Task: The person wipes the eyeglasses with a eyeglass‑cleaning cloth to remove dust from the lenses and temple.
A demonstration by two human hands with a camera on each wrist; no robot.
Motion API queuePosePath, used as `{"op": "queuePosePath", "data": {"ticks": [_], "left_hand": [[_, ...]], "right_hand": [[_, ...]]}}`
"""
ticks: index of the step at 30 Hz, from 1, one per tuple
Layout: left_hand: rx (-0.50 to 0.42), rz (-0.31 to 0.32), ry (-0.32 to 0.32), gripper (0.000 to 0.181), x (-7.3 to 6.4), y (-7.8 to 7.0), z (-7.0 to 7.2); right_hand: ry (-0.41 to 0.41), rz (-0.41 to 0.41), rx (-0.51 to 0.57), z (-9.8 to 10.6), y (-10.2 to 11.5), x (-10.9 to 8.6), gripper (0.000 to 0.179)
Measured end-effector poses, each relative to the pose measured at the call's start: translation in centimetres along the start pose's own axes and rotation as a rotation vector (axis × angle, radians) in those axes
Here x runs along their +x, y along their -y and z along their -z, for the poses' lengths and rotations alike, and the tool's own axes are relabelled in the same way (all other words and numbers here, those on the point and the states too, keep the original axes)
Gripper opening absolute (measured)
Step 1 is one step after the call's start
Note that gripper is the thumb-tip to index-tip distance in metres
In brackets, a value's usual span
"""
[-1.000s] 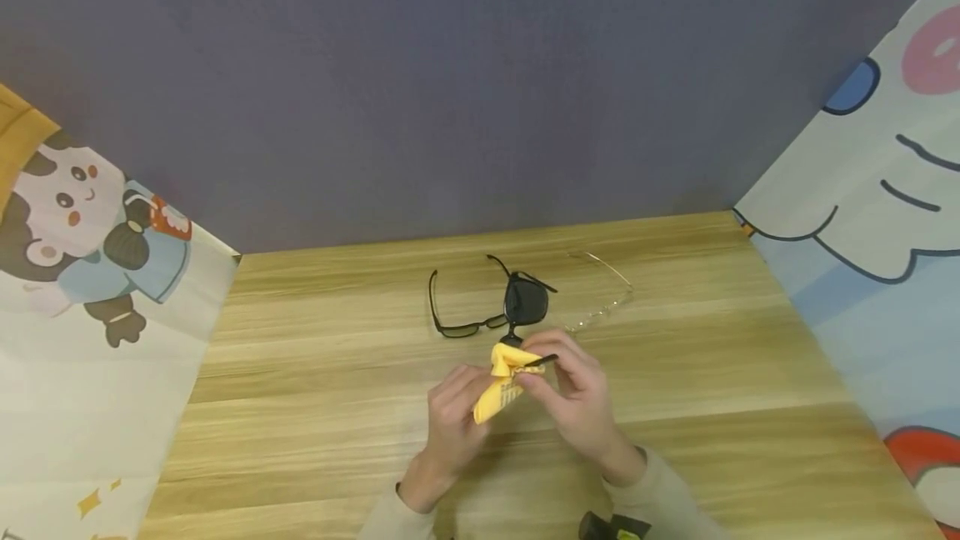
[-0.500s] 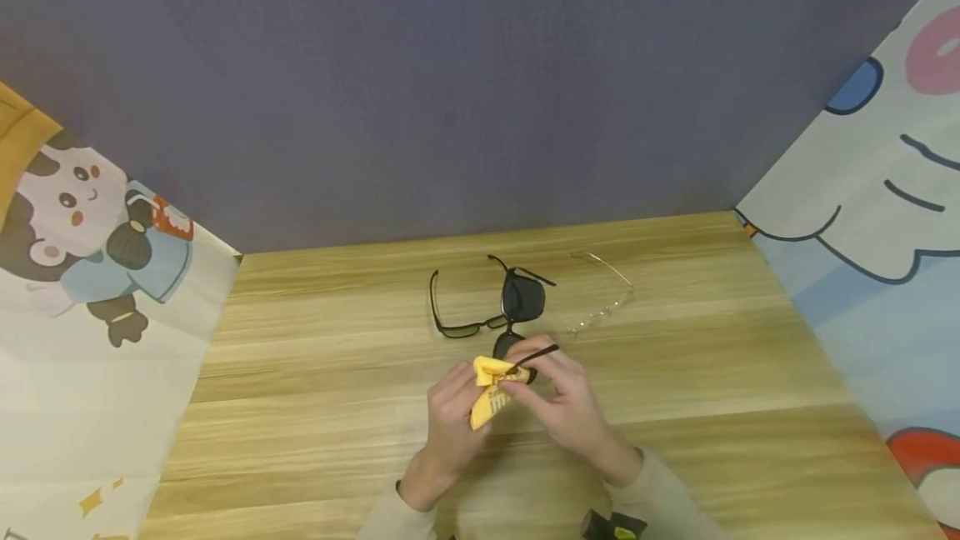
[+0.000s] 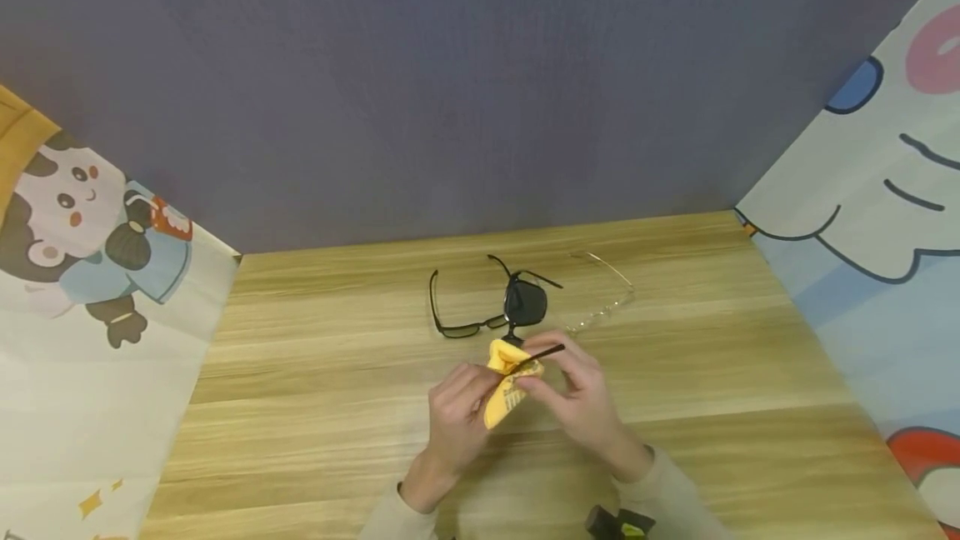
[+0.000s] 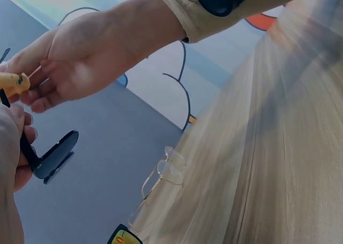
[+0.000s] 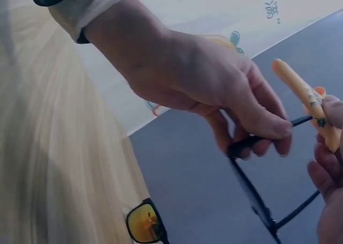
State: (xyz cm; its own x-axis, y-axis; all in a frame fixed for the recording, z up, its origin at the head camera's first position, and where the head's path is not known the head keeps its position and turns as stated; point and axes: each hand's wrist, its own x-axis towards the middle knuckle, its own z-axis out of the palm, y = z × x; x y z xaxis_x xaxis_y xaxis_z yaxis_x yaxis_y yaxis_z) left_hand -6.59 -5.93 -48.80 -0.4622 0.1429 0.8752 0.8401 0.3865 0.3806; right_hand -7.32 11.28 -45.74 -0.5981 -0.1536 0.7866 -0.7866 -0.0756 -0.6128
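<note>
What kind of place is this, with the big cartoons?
Probably a small indoor booth or table corner; I can't tell whether it's at home. There's a wooden table, a plain grey wall behind it, and big cartoon pictures on both sides.

I see a small, boxed-in table spot, but I can't tell if it is in a home, a shop or somewhere else. The surface [image 3: 315,407] has yellow and brown streaks like wood. A plain grey wall [image 3: 480,90] goes up from its far edge. By the left edge is a pale picture wall [image 3: 67,390] with a smiling cartoon figure [image 3: 71,190]. By the right edge, another picture wall [image 3: 840,315] shows a big white cartoon shape [image 3: 825,173]. My right wrist view shows Chinese writing [image 5: 271,5] too.
</note>
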Motion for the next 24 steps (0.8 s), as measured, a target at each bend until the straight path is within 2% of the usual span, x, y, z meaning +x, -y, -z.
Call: {"op": "queuePosePath", "data": {"ticks": [6, 10, 14, 19, 24], "left_hand": [[-0.026, 0.058, 0.028, 0.020, 0.1, -0.2, 0.3], [-0.032, 0.067, 0.029, 0.016, 0.1, -0.3, 0.3], [-0.037, 0.068, 0.024, 0.013, 0.1, -0.3, 0.3], [-0.046, 0.062, 0.014, 0.014, 0.0, -0.2, 0.3], [-0.055, 0.044, 0.010, 0.016, 0.0, -0.3, 0.2]], "right_hand": [[-0.140, 0.008, 0.082, 1.2, 0.4, 0.5, 0.030], [-0.255, 0.028, 0.104, 1.9, 0.5, 0.9, 0.031], [-0.337, 0.016, 0.113, 2.4, 0.2, 1.1, 0.031], [-0.376, -0.025, 0.060, 2.9, -0.7, 1.2, 0.033], [-0.373, -0.138, -0.023, 3.3, -1.9, 0.9, 0.028]]}}
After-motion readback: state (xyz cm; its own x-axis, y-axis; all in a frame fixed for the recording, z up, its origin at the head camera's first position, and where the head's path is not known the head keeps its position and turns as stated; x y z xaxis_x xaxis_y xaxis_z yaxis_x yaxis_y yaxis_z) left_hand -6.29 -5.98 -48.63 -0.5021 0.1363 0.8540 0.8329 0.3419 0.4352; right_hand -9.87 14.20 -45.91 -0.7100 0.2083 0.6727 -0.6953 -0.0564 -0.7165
